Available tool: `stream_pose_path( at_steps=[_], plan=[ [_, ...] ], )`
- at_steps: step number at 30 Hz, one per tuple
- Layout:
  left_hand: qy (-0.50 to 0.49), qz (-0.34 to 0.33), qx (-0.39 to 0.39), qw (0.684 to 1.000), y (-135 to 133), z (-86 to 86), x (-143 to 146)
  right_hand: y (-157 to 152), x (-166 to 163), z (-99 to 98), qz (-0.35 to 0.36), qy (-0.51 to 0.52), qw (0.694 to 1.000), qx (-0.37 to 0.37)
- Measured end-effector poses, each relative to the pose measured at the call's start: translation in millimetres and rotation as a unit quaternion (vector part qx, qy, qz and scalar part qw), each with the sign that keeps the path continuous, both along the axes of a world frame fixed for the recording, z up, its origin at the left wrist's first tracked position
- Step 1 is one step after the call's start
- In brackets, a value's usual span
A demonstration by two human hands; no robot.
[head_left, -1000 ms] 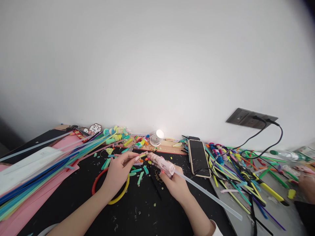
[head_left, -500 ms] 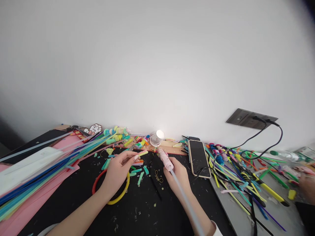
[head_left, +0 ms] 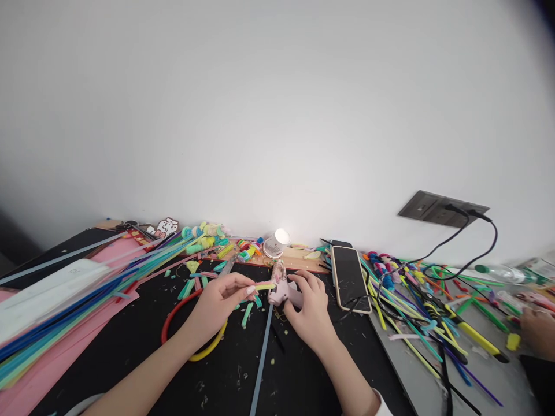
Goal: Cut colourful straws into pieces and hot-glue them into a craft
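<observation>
My left hand pinches a short yellow-green straw piece between thumb and fingertips, its free end pointing right toward the glue gun. My right hand is wrapped round a pink hot glue gun standing on the black mat, nozzle up and away. A long clear glue stick trails from the gun's back toward me. A red and yellow ring lies under my left wrist.
Long coloured straws and pink sheets fill the left. Cut straw bits litter the mat. A phone, a lit candle cup, tangled straws and cables lie to the right. Another person's hand rests at the far right.
My right hand has turned the glue gun so its stick now points toward me instead of right. My left hand brought the straw piece right, up to the gun.
</observation>
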State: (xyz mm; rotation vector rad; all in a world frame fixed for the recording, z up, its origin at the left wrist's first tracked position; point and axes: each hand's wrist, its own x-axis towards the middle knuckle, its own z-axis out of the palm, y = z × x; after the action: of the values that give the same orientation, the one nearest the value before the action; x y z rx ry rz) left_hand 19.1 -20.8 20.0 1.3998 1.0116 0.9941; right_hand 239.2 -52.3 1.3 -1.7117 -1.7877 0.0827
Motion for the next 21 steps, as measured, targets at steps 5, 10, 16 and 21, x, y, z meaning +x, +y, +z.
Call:
stream_pose_path(
  at_steps=[5, 10, 16, 21],
  plan=[
    [-0.011, -0.050, -0.015, 0.999, -1.4, 0.1, 0.8, -5.0, -4.6, 13.9, 0.135, 0.127, 0.982, 0.036],
    [-0.024, -0.098, -0.019, 0.995, -0.3, -4.7, 2.2, -7.8, -12.7, 13.5, 0.224, 0.228, 0.946, -0.049],
    [-0.028, -0.111, -0.023, 0.993, -1.3, -4.6, 1.5, -7.9, -15.4, 14.1, 0.227, 0.269, 0.934, -0.059],
    [-0.024, -0.115, -0.025, 0.993, -0.4, -4.6, 1.2, -6.8, -14.4, 13.9, 0.225, 0.295, 0.926, -0.073]
  ],
)
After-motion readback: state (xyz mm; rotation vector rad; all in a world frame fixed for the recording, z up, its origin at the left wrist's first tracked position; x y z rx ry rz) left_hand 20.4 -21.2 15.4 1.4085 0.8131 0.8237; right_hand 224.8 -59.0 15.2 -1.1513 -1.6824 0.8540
